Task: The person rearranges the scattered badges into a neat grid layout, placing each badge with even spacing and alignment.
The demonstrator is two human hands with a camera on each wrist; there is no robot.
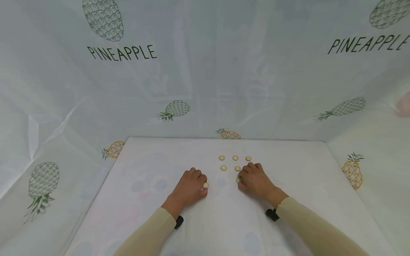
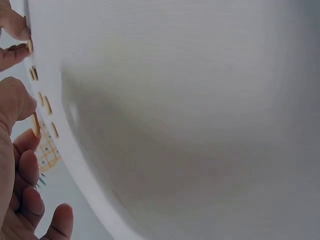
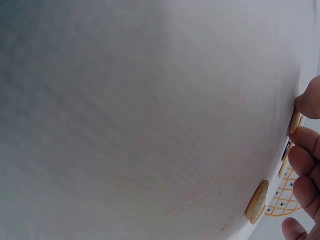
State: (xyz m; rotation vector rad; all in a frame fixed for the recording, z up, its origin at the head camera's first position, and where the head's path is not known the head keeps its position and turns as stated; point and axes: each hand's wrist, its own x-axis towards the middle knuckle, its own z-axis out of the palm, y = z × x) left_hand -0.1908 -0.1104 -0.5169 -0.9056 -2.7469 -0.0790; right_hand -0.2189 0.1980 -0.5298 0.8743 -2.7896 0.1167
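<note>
My left hand [image 1: 189,186] pinches a small round wooden disc [image 1: 205,185] between thumb and forefinger, close over the table. In the left wrist view that disc [image 2: 35,125] stands edge-on at the fingertips. To the right, my right hand [image 1: 256,180] has thumb and finger on another disc [image 1: 238,180], which shows from the side as a thin disc [image 3: 295,121] in the right wrist view. Just beyond the hands, more discs lie flat: a far row of three, with a middle disc [image 1: 235,158], and a nearer row of two, including a left disc [image 1: 223,168].
A white cloth with faint spots covers the table [image 1: 144,213]. Behind and around it hangs a pale sheet [image 1: 205,78] printed with pineapples. Each wrist wears a black strap-like device, one being the right device [image 1: 272,214].
</note>
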